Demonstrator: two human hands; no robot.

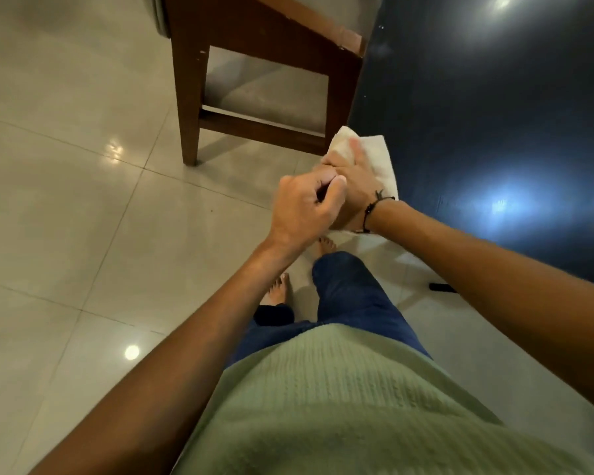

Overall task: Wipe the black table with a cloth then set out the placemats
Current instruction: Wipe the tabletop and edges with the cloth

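The glossy black table (pixel 487 125) fills the right side of the head view, with lamp glare on it. A white folded cloth (pixel 379 156) lies at the table's left edge, partly hanging past it. My right hand (pixel 352 186) presses down on the cloth, fingers spread over it, a dark cord bracelet on the wrist. My left hand (pixel 306 209) hovers just left of the right hand, off the table's edge, fingers curled into a loose fist and touching the right hand's side. It seems to hold nothing. No placemats are in view.
A dark wooden chair (pixel 261 77) stands close against the table's left edge, just beyond the cloth. Pale glossy floor tiles (pixel 83 200) spread to the left. My bare feet and blue trousers (pixel 350 296) are below the hands. A small black object (pixel 441 287) lies on the floor under the table edge.
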